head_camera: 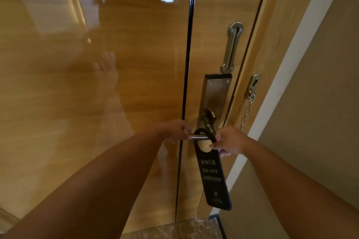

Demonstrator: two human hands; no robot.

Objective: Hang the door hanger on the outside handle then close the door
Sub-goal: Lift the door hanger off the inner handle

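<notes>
A black "DO NOT DISTURB" door hanger [212, 175] hangs with its loop around the silver lever handle [200, 137] of a glossy wooden door [116, 83]. My left hand [174, 130] grips the free end of the handle. My right hand [229, 141] pinches the right side of the hanger's loop, near its hole. The hanger's lower end tilts down to the right. The door looks shut or almost shut against its frame.
A brass lock plate [214, 95] with a thumb turn sits above the handle. Higher up is a slide track [232, 47]. A chain latch [250, 99] hangs on the frame at right. A beige wall [320, 103] stands to the right, marble floor [174, 229] below.
</notes>
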